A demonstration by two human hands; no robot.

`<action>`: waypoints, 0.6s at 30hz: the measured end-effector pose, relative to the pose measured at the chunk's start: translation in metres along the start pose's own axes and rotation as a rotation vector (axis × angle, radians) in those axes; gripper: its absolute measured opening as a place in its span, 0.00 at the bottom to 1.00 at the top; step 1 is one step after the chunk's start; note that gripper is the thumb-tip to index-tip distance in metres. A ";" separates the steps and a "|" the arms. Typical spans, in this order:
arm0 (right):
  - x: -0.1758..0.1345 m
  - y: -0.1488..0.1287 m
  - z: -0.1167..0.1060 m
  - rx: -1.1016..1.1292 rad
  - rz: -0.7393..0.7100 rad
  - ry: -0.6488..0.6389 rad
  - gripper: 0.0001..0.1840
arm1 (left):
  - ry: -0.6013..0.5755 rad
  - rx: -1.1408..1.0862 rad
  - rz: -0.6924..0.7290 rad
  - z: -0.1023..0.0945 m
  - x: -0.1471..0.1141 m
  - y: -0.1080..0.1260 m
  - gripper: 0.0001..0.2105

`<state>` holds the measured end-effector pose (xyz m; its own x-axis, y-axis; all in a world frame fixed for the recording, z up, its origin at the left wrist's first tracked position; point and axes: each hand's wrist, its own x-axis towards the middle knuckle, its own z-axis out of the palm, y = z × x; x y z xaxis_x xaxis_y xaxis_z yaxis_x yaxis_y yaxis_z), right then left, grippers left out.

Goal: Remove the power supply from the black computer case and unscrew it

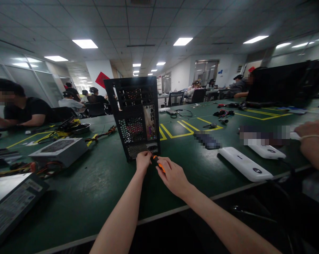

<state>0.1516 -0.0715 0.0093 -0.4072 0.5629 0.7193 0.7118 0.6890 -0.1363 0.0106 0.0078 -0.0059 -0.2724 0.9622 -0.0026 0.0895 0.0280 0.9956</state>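
Note:
A black computer case stands upright on the green table, its rear panel with ports and vent mesh turned toward me. My right hand grips an orange and black screwdriver, its front end pointing at the lower right of that panel. My left hand is at the bottom of the panel, fingers pinched together close to the screwdriver's front end. What those fingers hold, if anything, is too small to make out. The screwdriver's tip is hidden by the left fingers.
Power supply units with cable bundles lie to the left on the green table. White power banks and a phone lie to the right. A co-worker's hand is at the right edge; another person sits at left.

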 end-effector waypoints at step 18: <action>-0.001 0.003 -0.001 0.025 0.107 0.048 0.10 | -0.047 -0.378 -0.136 0.001 -0.001 0.006 0.06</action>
<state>0.1544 -0.0706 0.0086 -0.3015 0.6119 0.7312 0.7352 0.6375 -0.2303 0.0126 0.0072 0.0003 -0.2125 0.9681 -0.1327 -0.3059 0.0630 0.9500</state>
